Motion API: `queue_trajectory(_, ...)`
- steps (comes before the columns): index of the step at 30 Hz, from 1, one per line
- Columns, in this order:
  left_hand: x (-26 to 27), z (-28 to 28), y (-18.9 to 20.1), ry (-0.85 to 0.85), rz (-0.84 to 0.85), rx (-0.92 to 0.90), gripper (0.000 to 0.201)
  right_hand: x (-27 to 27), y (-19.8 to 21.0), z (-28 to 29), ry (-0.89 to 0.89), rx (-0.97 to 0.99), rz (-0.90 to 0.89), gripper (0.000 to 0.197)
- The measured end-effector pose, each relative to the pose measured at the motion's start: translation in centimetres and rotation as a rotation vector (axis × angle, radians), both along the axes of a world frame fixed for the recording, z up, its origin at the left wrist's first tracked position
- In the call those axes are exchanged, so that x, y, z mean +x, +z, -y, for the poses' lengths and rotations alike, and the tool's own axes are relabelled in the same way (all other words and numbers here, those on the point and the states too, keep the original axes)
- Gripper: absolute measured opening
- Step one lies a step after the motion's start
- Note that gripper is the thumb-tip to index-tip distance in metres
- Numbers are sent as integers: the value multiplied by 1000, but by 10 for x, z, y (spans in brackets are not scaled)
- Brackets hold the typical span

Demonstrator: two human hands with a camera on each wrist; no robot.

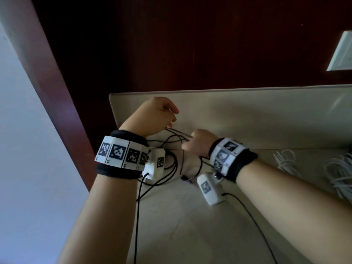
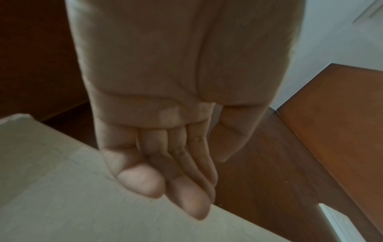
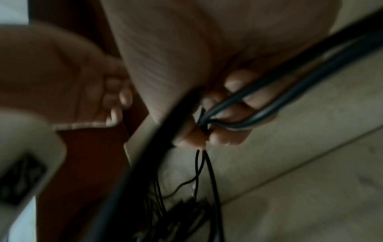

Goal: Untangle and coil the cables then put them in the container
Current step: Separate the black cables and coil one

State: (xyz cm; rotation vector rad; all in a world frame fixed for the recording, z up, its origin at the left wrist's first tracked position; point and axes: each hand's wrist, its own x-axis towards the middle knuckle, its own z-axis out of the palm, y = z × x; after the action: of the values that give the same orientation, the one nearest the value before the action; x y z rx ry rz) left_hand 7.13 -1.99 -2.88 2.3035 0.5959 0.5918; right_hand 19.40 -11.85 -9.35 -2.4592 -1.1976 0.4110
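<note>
A thin black cable (image 1: 178,133) stretches in several straight strands between my two hands above the pale table (image 1: 209,231). My right hand (image 1: 187,145) is a fist gripping those strands; in the right wrist view its fingertips (image 3: 194,139) pinch the black cable (image 3: 210,172), with loops passing over the fingers. The rest of the cable lies as a loose tangle (image 1: 171,166) under my wrists. My left hand (image 1: 171,120) hovers at the strands' left end with fingers curled. The left wrist view shows the left hand (image 2: 207,180) with no cable in it. No container is in view.
Bundles of white cables (image 1: 285,161) lie on the table at the right. A raised ledge (image 1: 247,119) runs along the table's back, with dark wood panelling (image 1: 171,44) behind it. A white wall plate (image 1: 341,52) sits top right. The table's left edge drops off beside my left forearm.
</note>
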Motion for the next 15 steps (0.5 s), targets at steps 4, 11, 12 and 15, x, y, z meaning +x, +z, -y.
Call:
queue_trajectory(4, -1, -2, -2, 18, -14, 49, 21, 15, 26, 39, -19, 214, -2, 30)
queue_trajectory(11, 7, 27, -10, -119, -191, 120, 10, 31, 42, 109, -123, 519, 24, 23)
queue_trajectory(12, 10, 33, -14, -160, -260, 156, 14, 33, 43, 116, -132, 553, 28, 22)
queue_trajectory(15, 19, 45, -25, -222, -377, 247, 25, 43, 44, 135, -191, 615, 67, 24)
